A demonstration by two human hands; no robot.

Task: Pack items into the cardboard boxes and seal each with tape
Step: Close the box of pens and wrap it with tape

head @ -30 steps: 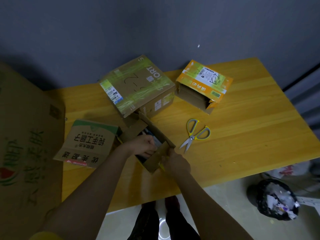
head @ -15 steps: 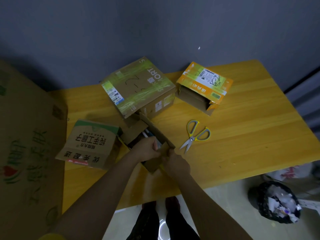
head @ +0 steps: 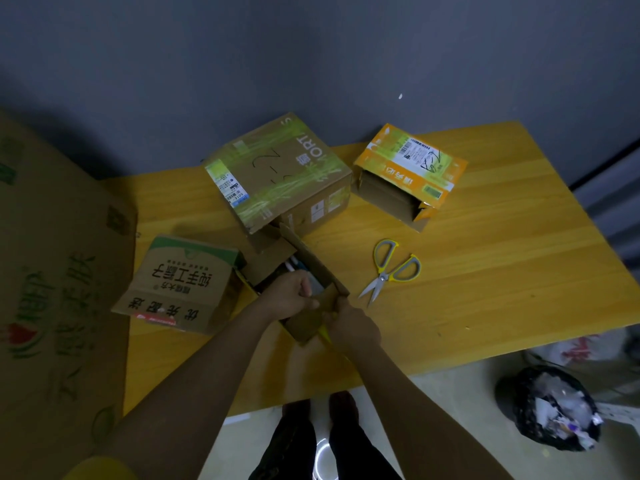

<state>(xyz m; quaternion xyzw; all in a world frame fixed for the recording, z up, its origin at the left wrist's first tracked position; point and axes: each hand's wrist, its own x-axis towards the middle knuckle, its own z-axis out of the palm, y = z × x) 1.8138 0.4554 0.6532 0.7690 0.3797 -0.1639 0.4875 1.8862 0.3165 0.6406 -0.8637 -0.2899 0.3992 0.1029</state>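
Open box: flaps may spring back before taping

Open box [head: 298,271] sits near the front edge of the table [head: 502,271], between the printed box [head: 180,282] and the scissors [head: 391,268]. Left hand [head: 287,297] curls over the near-left rim, fingers into the opening; whether they grip anything inside, cannot tell. Right hand [head: 349,327] pinches the near flap [head: 311,320].

Risks, judged:
- Contents stand high, so the flap may not fold flat.
- Flap released early springs open.
- No tape roll in view; a reach for it frees one hand.
- Downward push could slide the box toward the table edge.
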